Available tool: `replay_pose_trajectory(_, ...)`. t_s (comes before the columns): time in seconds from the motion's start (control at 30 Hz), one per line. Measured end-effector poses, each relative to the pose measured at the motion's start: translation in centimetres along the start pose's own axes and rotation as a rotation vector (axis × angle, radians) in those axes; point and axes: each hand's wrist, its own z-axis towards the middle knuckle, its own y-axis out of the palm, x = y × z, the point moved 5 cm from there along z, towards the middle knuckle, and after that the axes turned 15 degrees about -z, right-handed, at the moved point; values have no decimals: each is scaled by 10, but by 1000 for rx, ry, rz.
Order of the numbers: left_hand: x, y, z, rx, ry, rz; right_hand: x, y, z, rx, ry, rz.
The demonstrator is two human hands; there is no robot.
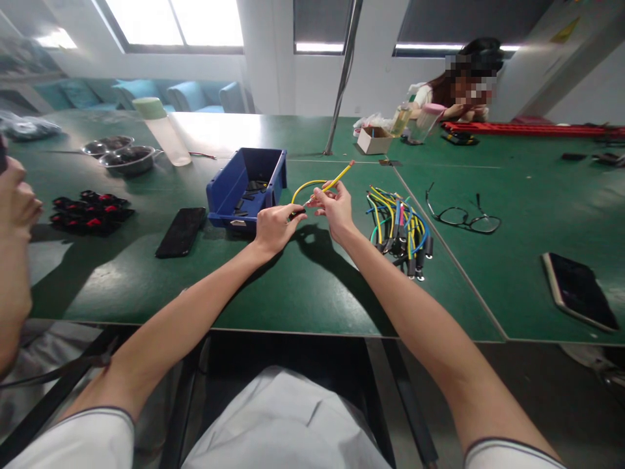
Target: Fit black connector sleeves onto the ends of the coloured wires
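Note:
A yellow cable (pixel 340 176) with a bare copper end is pinched in my right hand (pixel 335 207), one end pointing up to the right and the rest looping back leftward. My left hand (pixel 276 227) is closed on a small black piece (pixel 297 213) that meets the cable's metal tip; its exact kind is hard to make out. Behind my left hand stands a blue bin (pixel 229 182) with several small black pieces inside. To the right of my right hand lies a bundle of yellow, blue and green cables (pixel 400 225) with black sleeves and ring terminals.
Left of the bin lie a black phone (pixel 180 232) and a cluster of black-and-red parts (pixel 90 213). Metal bowls (pixel 127 160) and a bottle (pixel 163 133) stand behind. Glasses (pixel 463 218) and another phone (pixel 580 290) lie right. A metal pole (pixel 343 81) rises beyond; people sit left and far right.

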Motion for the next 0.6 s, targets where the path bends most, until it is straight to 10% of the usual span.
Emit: replay_pose_trajectory(0.6, -1, -5, 1, 73, 64, 3, -1, 0, 0, 11, 6, 1)
